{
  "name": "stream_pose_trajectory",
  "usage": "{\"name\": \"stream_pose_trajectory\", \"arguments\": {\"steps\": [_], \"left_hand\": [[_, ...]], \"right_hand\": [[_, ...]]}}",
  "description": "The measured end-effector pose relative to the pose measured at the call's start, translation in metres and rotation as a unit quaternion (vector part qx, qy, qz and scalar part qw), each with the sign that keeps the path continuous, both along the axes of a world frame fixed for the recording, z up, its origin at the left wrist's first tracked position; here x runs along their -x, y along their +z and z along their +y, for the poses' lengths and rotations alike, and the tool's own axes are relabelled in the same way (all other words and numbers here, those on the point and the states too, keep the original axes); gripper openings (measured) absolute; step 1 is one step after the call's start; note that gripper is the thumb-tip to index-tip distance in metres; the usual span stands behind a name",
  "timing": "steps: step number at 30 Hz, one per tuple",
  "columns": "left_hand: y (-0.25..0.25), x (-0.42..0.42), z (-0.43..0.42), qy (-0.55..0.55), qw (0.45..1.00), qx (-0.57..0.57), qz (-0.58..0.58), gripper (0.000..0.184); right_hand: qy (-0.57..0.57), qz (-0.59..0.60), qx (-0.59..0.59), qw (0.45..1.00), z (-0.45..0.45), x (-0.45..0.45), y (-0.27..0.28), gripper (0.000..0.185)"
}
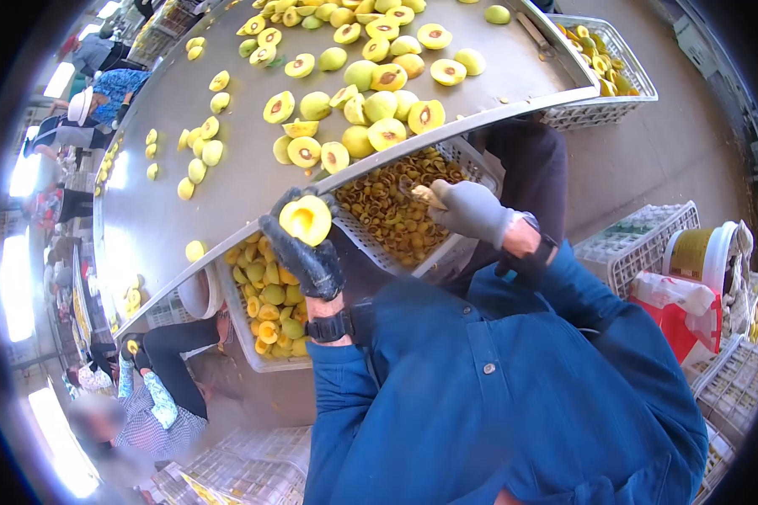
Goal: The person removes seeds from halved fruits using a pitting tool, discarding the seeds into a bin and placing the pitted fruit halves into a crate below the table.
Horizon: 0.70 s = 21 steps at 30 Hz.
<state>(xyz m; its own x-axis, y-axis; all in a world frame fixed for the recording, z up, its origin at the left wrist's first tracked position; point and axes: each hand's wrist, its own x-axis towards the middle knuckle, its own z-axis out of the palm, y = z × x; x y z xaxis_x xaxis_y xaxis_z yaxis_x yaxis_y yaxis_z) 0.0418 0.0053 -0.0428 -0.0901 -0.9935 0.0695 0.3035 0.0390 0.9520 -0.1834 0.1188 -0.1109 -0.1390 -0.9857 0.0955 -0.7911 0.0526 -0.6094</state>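
Note:
My left hand [308,265], in a dark wet glove, is closed around a yellow peach half [306,220]. Its cut face points up and shows a smooth hollow with no stone in it. My right hand [473,210], in a grey glove, grips a small pitting tool [429,196] with a tan handle; its thin tip is hard to make out against the crate behind. Below that hand, a white crate [472,160] holds many brown stones and scraps. Peach halves [387,135], several with stones in, lie on the metal table [253,181] just beyond my hands.
A crate [299,364] of pitted halves stands left of my legs. Another crate [640,99] of fruit sits past the table's right end, near a knife [532,30] on the table. Stacked crates [640,240] and a white bucket [716,252] are at right. A co-worker [156,412] sits at left.

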Motion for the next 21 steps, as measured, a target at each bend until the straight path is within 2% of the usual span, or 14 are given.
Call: {"name": "stream_pose_trajectory", "arguments": {"steps": [2,3,4,5,8,9,11,13,14,16,19,20,21], "left_hand": [[-0.015,-0.033,-0.016,0.072,0.995,0.018,-0.068,0.052],[-0.03,-0.066,-0.035,0.111,0.97,0.075,-0.204,0.051],[-0.038,-0.094,-0.051,0.147,0.922,0.128,-0.335,0.05],[-0.03,-0.101,-0.054,0.19,0.842,0.224,-0.452,0.037],[-0.01,-0.086,-0.076,0.157,0.786,0.265,-0.536,0.032],[-0.007,-0.07,-0.086,0.113,0.767,0.306,-0.553,0.031],[-0.018,-0.035,-0.114,0.029,0.775,0.31,-0.551,0.041],[-0.049,-0.013,-0.148,-0.017,0.752,0.309,-0.582,0.054],[-0.054,-0.001,-0.159,-0.065,0.737,0.251,-0.624,0.064],[-0.077,0.01,-0.177,-0.012,0.71,0.371,-0.599,0.058],[-0.072,0.02,-0.183,-0.096,0.818,0.232,-0.518,0.052],[-0.077,0.015,-0.187,-0.118,0.827,0.215,-0.507,0.048],[-0.082,0.011,-0.197,-0.14,0.837,0.208,-0.487,0.044]], "right_hand": [[0.001,-0.007,-0.033,0.999,0.008,0.003,-0.013,0.024],[0.002,-0.01,-0.049,0.999,0.009,0.003,-0.017,0.024],[0.024,0.016,-0.127,0.991,0.012,0.003,-0.003,0.021],[0.034,0.014,-0.135,0.99,0.017,0.003,-0.007,0.021],[0.052,-0.01,-0.158,0.986,0.024,-0.003,-0.023,0.021],[0.056,-0.02,-0.166,0.984,0.025,-0.006,-0.025,0.021],[0.06,-0.031,-0.167,0.984,0.024,-0.011,-0.026,0.02],[0.06,-0.04,-0.175,0.982,0.023,-0.013,-0.025,0.019],[0.057,-0.042,-0.183,0.981,0.021,-0.013,-0.023,0.019],[0.051,-0.047,-0.199,0.978,0.017,-0.01,-0.021,0.019],[0.07,-0.075,-0.147,0.984,0.0,-0.002,-0.007,0.02],[0.076,-0.086,-0.121,0.986,-0.008,-0.003,0.0,0.02],[0.1,-0.214,0.01,0.972,-0.021,-0.011,-0.019,0.022]]}}
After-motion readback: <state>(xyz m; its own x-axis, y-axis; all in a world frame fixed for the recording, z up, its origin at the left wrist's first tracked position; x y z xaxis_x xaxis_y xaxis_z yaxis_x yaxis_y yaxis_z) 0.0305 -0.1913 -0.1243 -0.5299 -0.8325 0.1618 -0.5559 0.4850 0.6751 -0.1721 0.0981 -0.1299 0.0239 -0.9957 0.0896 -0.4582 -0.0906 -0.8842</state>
